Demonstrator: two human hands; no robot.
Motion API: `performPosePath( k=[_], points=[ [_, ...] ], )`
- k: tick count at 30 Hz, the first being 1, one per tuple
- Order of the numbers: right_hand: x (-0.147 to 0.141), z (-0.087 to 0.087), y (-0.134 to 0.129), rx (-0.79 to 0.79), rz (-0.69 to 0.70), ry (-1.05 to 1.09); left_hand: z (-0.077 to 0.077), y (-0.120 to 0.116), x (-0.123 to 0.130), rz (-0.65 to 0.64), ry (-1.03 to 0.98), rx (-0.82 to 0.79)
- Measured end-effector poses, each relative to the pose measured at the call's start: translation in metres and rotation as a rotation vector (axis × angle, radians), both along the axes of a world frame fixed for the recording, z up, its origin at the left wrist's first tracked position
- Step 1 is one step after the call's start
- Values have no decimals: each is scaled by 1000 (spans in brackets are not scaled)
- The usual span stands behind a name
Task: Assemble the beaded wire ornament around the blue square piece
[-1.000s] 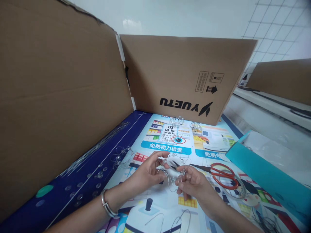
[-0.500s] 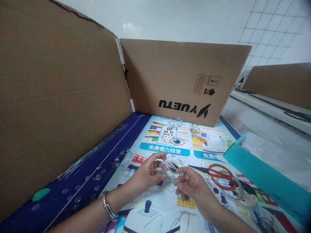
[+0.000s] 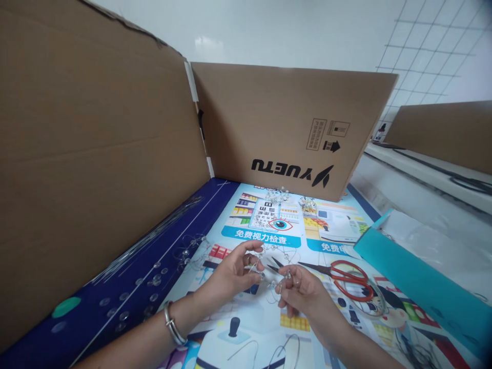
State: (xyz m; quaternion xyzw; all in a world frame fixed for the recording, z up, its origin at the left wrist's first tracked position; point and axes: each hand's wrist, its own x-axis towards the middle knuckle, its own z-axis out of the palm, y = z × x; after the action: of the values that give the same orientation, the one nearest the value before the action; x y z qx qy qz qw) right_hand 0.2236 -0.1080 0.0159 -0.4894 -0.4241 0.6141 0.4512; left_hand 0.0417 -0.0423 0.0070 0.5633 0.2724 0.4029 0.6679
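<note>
Toward the left edge of the blue-and-white printed table (image 3: 265,320) lie straight silver wires (image 3: 148,239), seemingly unused; midway across, the left hand (image 3: 239,269) and right hand (image 3: 302,291) pinch opposite sides of a silver-wire ring with clear beads (image 3: 273,285), apparently partly formed, loops sticking out; loose round clear beads (image 3: 123,296) near the left edge look unthreaded.

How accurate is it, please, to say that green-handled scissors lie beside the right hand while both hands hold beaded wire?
Green is wrong: the head view shows red-handled scissors beside the right hand, which, with the left hand, holds beaded wire.
</note>
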Motion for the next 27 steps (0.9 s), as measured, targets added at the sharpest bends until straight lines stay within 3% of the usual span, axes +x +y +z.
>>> performPosePath(
  k=[27],
  points=[
    [-3,-10,1,43,-39,-68,-5,3,-4,6,25,34]
  ],
)
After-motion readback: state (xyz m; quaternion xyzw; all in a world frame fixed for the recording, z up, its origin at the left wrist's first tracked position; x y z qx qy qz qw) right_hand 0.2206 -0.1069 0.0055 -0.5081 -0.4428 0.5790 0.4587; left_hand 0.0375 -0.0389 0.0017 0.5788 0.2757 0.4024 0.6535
